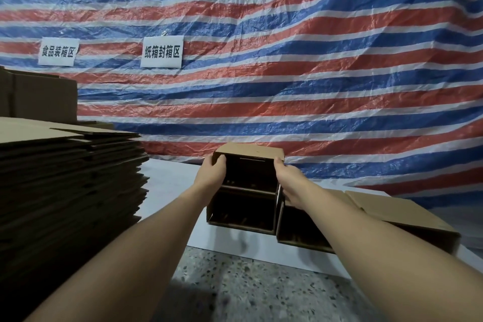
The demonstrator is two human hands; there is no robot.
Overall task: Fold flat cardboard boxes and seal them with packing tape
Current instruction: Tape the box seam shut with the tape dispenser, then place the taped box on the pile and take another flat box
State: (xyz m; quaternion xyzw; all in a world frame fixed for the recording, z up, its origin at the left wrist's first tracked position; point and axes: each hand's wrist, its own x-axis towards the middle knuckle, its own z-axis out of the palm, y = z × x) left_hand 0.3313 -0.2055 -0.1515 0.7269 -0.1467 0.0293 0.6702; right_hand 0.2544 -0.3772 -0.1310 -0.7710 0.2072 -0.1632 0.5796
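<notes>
Nearest to you, at the bottom of the frame, is the speckled floor [235,293], with the edge of a white sheet [167,191] beginning just beyond it. Your two forearms reach up from the lower corners toward the centre.

At the left edge stands a tall stack of flat cardboard [68,180], its top level with the middle of the frame.

In the centre, your left hand [211,174] grips the left wall of the top box [249,165], fingers curled over its front edge. Your right hand [288,181] clamps the right wall of the same box, thumb at the upper corner. That box lies on its side with its dark open mouth facing you, and it sits on a lower box [241,210] that also opens toward you. Just right of the lower one, touching it, a third box [303,230] lies on the sheet, and more folded cardboard [392,214] extends toward the right edge.

Farthest away, a red, white and blue striped tarpaulin [313,60] fills the upper frame. Two white paper signs [162,52] with black characters hang on it at upper left. Brown cartons [39,97] stand below them at the far left.
</notes>
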